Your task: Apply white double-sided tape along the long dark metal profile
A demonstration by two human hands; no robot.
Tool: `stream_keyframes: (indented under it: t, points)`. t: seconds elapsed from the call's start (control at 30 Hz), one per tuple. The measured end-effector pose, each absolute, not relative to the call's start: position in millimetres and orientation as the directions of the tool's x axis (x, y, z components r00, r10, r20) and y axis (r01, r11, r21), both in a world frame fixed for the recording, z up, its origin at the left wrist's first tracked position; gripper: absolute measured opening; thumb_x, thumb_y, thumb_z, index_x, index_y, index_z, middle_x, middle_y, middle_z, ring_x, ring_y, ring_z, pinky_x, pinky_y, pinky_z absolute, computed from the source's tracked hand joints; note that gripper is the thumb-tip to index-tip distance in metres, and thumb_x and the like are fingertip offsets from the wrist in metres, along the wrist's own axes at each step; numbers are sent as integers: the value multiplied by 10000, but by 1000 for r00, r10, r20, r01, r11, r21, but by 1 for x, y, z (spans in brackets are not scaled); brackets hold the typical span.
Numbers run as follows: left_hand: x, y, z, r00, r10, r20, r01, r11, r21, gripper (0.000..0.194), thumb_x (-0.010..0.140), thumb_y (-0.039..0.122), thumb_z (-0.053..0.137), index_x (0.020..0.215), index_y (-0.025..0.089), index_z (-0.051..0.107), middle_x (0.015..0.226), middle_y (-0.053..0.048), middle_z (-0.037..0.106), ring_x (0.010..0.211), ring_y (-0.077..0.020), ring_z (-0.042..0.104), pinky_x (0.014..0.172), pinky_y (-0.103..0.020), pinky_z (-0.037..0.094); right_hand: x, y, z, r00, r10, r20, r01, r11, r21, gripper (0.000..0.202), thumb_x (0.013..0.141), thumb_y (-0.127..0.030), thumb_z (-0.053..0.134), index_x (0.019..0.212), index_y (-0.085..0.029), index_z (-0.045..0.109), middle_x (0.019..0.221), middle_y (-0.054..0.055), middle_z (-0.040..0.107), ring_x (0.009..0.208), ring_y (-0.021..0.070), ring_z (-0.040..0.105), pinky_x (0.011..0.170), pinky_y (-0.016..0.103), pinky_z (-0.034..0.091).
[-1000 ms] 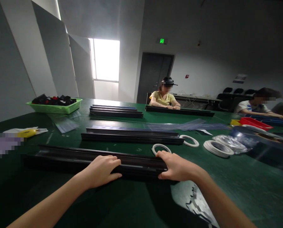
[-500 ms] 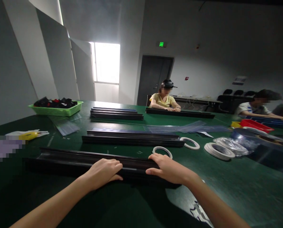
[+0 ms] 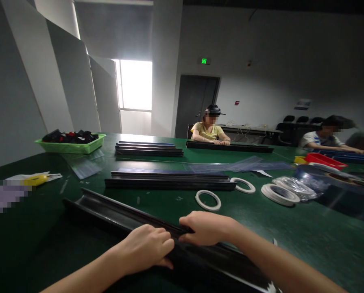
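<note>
A long black channel-shaped profile [image 3: 114, 215] lies slanted in front of me, its far end up to the left and its near end down to the right. My left hand [image 3: 148, 249] is closed over its near wall, thumb below and fingers over the edge. Close by on the right, my right hand [image 3: 204, 228] grips the far wall, its fingertips curled over the rim. Beyond the hands lies a roll of white tape [image 3: 197, 199] on the green table [image 3: 157, 199]. Another black profile [image 3: 169, 184] rests behind it.
A second tape ring [image 3: 252, 186], stacked tape rolls [image 3: 271, 199] and crumpled clear plastic lie right. Clear strips [image 3: 224, 166] and more black profiles [image 3: 148, 152] are farther back. A green basket [image 3: 70, 147] holds black parts. Yellow-handled scissors or pliers [image 3: 37, 180] lie left. Two people work across the table.
The profile has turned from nearly crosswise to slanted, its right end swinging toward me. Both hands have moved with it, the left nearer to me and rightward, the right slightly left and lower.
</note>
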State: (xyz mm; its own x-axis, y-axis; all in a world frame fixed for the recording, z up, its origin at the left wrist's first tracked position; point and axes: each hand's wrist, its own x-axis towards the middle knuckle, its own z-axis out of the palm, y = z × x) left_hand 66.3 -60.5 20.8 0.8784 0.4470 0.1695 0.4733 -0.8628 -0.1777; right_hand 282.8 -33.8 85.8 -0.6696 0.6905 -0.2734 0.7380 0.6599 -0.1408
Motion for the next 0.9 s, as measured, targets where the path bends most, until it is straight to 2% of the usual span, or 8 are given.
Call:
stream_keyframes:
  t: [0.13, 0.33, 0.53, 0.63, 0.77, 0.9]
  points:
    - [65, -67, 22, 901, 372, 222, 418, -881, -220, 353, 799, 537, 619, 792, 198, 521, 750, 19, 615, 670, -165, 610, 465, -292, 350, 278, -48, 81, -713, 672, -199, 701, 684, -200, 300, 889, -386, 437, 870, -183, 658, 823, 87, 715, 701, 198, 644, 565, 262, 387]
    - [62, -64, 28, 872, 406, 272, 468, -856, -222, 322, 855, 512, 563, 812, 195, 527, 754, 3, 612, 676, -173, 590, 518, -291, 368, 278, -51, 77, -694, 717, -62, 682, 627, -377, 229, 897, -287, 424, 802, -179, 602, 823, 55, 695, 728, 160, 626, 622, 233, 408]
    - [55, -54, 33, 844, 440, 307, 511, -833, -212, 308, 902, 491, 494, 839, 192, 528, 799, -15, 611, 714, -180, 578, 556, -295, 376, 272, -44, 73, -627, 778, 38, 712, 593, -376, 193, 882, -274, 449, 755, -180, 558, 801, 51, 652, 739, 161, 583, 651, 241, 392]
    - [51, -48, 38, 809, 481, 338, 561, -804, -198, 319, 894, 512, 493, 863, 198, 537, 820, -25, 613, 770, -197, 566, 656, -318, 418, 269, -40, 70, -556, 829, 57, 752, 531, -391, 174, 879, -278, 453, 767, -185, 547, 830, 47, 644, 748, 158, 575, 648, 242, 377]
    - [48, -47, 41, 729, 558, 396, 649, -748, -140, 290, 860, 484, 570, 957, 211, 557, 913, -37, 607, 919, -234, 536, 905, -424, 408, 266, -38, 67, -462, 884, 73, 795, 449, -407, 149, 874, -265, 454, 778, -189, 539, 852, 44, 636, 735, 148, 565, 630, 241, 357]
    - [47, -48, 37, 633, 630, 450, 724, -688, -54, 344, 810, 415, 653, 1087, 236, 555, 1108, -64, 562, 1075, -274, 482, 985, -475, 382, 264, -38, 64, -394, 915, 83, 829, 393, -399, 128, 870, -251, 454, 787, -191, 530, 854, 45, 632, 748, 153, 574, 646, 248, 354]
